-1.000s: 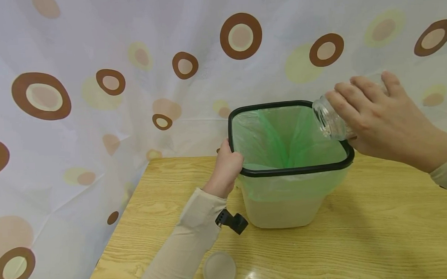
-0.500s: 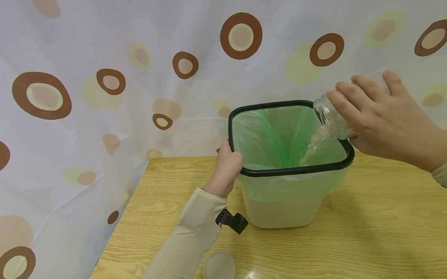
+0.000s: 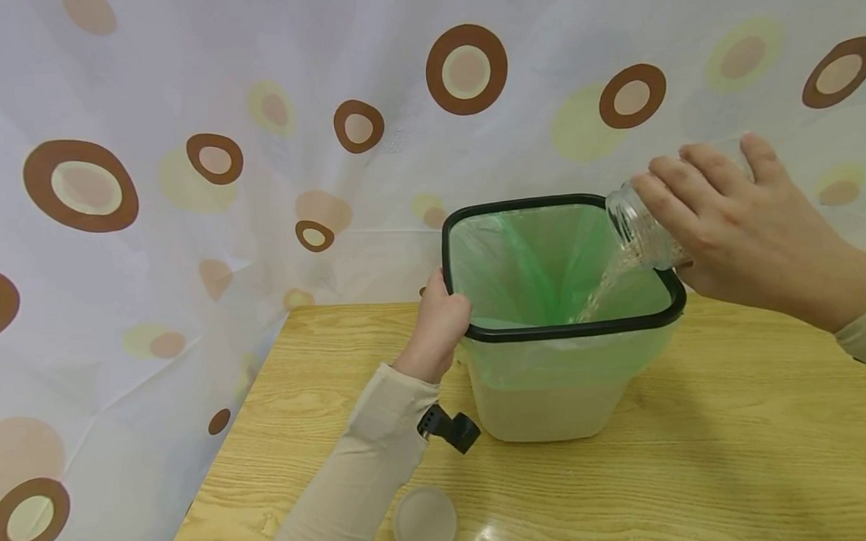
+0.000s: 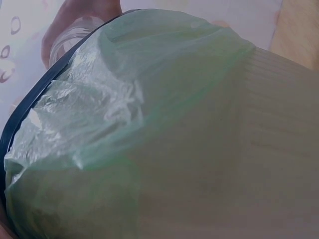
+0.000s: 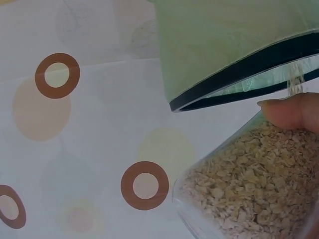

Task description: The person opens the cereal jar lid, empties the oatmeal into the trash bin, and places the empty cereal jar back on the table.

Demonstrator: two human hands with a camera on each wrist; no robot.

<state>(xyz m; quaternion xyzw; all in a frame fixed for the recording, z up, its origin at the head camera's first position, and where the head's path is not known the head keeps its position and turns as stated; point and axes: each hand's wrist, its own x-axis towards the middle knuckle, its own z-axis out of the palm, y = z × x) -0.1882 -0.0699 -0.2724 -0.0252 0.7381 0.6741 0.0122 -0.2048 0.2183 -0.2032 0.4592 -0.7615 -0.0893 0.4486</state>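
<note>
My right hand [image 3: 739,228] grips a clear glass jar [image 3: 635,227], tilted mouth-down over the right side of a trash bin [image 3: 552,410]. Oat flakes [image 5: 249,184] fill much of the jar in the right wrist view, and a stream of them falls from its mouth into the bin. A green plastic bag [image 3: 533,259] lines the bin and folds over its outside under a black rim [image 3: 571,330]. At the rim's left side my left hand [image 3: 438,326] holds on, its thumb on top; its other fingers are mostly hidden. The bin stands upright.
A round pale lid [image 3: 425,523] lies on the wooden table [image 3: 323,402] near the front, beside my left forearm. Behind the table hangs a white curtain [image 3: 390,57] with brown circles. A black strap [image 3: 449,429] sticks out from my left cuff.
Oat flakes have begun pouring from the jar into the bin; one second ago none were falling. The left hand and the bin have stayed in place.
</note>
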